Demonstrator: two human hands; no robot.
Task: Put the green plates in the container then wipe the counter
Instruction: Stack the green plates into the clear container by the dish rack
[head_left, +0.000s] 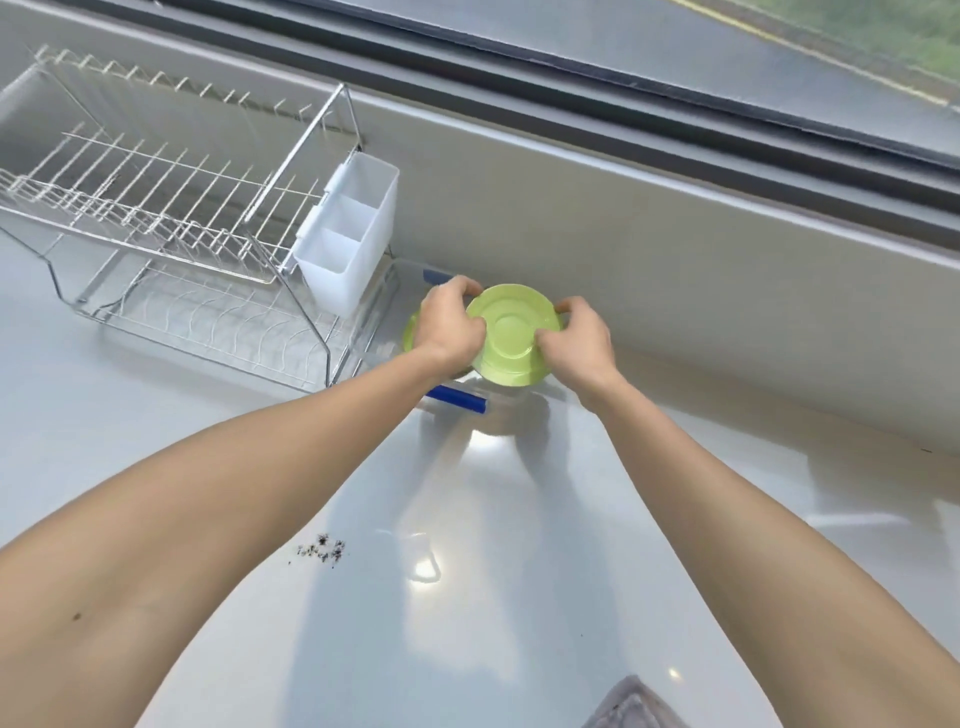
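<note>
You hold one green plate (511, 338) with both hands, a little above the middle of the view. Your left hand (449, 325) grips its rim at the 9 o'clock side, with the fingers curled over the edge. Your right hand (576, 343) grips the rim at the 3 o'clock side, also with curled fingers. The plate is tilted, and its underside with the round foot ring faces you.

Under the plate is the clear container (384, 322). It stands on the counter (519, 519), touching or very near the back wall. I cannot tell if the plate touches the container. A blue clip (457, 401) shows at the container's 6 o'clock edge, and another blue part (435, 274) at its 12 o'clock edge. A second green plate (410, 335) shows a little behind your left hand, at 9 o'clock from the held plate; it seems to lie inside the container.

At 9 to 10 o'clock from the container stands a wire dish rack (171, 218), and a white cutlery holder (350, 234) hangs on its side next to the container.

On the counter, at 7 o'clock from the plate and well apart from it, lie some dark crumbs (323, 548). A grey cloth (631, 704) shows at the bottom edge of the view, at 5 o'clock.
</note>
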